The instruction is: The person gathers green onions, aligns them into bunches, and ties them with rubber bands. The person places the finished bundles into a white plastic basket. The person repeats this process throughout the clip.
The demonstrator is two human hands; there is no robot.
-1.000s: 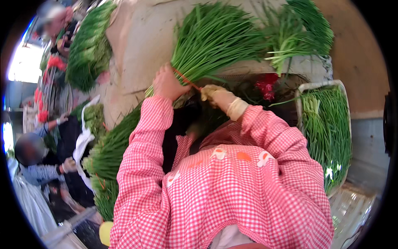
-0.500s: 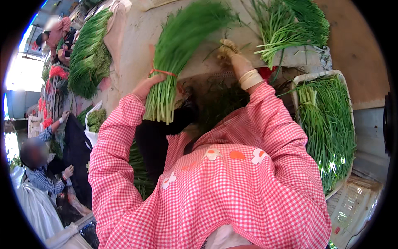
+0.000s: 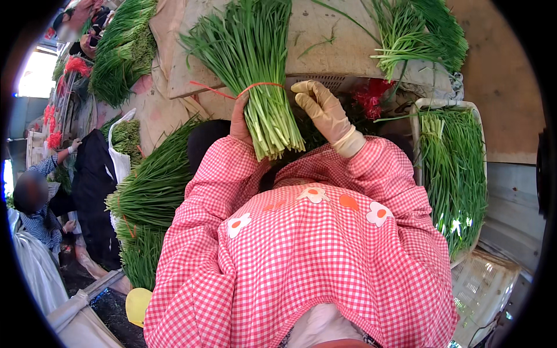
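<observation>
A bundle of garlic chives point(image 3: 255, 52) stands upright over the near edge of the table, its pale cut ends toward me. A red tie point(image 3: 264, 84) circles the stalks, and a loose end sticks out to the left. My left hand point(image 3: 240, 122) is closed round the bundle's left side below the tie; its fingers are largely hidden behind the stalks. Just right of the tie, my right hand point(image 3: 325, 113), in a pale glove, has its fingers partly bent and apart. I see nothing in it.
More chives point(image 3: 409, 35) lie at the table's far right. A white crate point(image 3: 481, 124) full of chives stands at my right, near red ties point(image 3: 369, 98). Tied bundles point(image 3: 154, 180) are piled at my left. Another person point(image 3: 43, 174) works farther left.
The chive bundle has swung upright and moved right with my left hand. My right hand has come down and left from the table edge to beside the bundle. Piled bundles show at left.
</observation>
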